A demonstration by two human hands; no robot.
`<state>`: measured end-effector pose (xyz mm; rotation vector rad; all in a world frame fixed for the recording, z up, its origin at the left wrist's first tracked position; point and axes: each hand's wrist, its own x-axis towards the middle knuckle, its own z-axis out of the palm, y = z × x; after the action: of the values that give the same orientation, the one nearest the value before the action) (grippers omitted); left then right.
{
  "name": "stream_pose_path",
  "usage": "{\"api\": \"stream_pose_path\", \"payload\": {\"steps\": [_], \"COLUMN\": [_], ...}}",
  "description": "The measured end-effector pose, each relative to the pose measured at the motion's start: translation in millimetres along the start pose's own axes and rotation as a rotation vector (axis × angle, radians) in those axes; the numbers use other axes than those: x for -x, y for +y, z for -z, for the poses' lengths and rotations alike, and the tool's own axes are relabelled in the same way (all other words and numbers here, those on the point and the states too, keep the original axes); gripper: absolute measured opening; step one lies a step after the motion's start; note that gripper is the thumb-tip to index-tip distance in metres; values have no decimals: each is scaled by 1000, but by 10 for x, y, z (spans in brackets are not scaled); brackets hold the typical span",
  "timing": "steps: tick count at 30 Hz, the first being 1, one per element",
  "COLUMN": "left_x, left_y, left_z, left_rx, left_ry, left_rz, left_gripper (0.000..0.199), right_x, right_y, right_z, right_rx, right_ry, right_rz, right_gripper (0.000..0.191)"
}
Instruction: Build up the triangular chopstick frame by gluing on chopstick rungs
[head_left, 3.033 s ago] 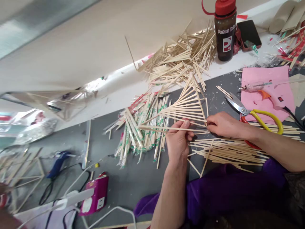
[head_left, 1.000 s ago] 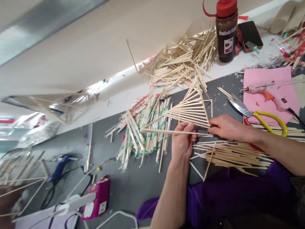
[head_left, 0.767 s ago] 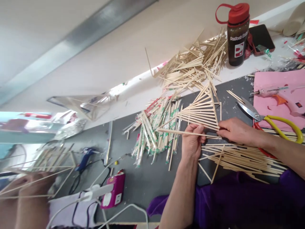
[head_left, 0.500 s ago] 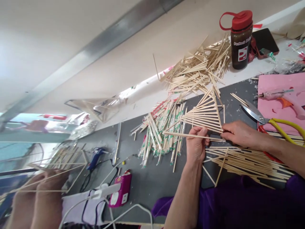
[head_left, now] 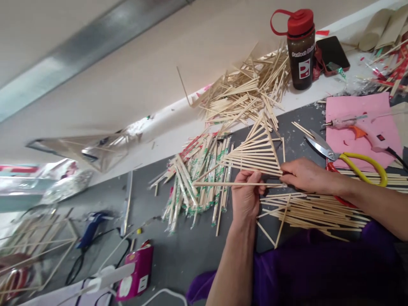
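Note:
A fan-like frame of wooden chopsticks (head_left: 256, 155) stands between my hands, its sticks laid side by side in a twisting row. My left hand (head_left: 246, 195) is closed around the frame's lower edge, thumb and fingers on the sticks. With thumb and index finger, my right hand (head_left: 302, 175) pinches the frame's right corner, where sticks meet. One long chopstick (head_left: 219, 184) runs along the bottom, past my left fingers to the left. Under my hands lies a spread of loose chopsticks (head_left: 321, 214). Yellow-handled scissors (head_left: 325, 151) lie just beyond my right hand.
Wrapped chopsticks (head_left: 197, 178) lie left of the frame, a large loose pile (head_left: 248, 89) behind it. A dark bottle (head_left: 300, 55) stands at the back. A pink glue gun (head_left: 360, 127) rests right on pink sheets; a blue glue gun (head_left: 92, 229) and magenta box (head_left: 137, 272) lie left.
The view has turned left to right, so things sit further left in the picture. Another person's hands at the left have mostly gone out of view. My hands keep hold of the frame.

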<state>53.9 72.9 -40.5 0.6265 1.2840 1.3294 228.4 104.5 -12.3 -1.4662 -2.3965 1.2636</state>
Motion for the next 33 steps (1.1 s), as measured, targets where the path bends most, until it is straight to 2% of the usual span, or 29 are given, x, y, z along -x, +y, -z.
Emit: {"api": "stream_pose_path", "payload": {"steps": [12, 28, 33], "left_x": [-16, 12, 22], "left_y": [12, 23, 9], "left_z": [36, 5, 12], "left_rx": [-1, -5, 9], "left_ry": [-40, -13, 0], "left_rz": [68, 73, 63], "left_gripper": [38, 37, 37], "right_x": [-17, 9, 12], "right_y": [34, -10, 20], "right_z": [-26, -7, -52], "right_rx": [-20, -7, -26], "right_ry": [5, 3, 45], "right_rz": [1, -13, -3], "right_gripper": [20, 26, 17]}}
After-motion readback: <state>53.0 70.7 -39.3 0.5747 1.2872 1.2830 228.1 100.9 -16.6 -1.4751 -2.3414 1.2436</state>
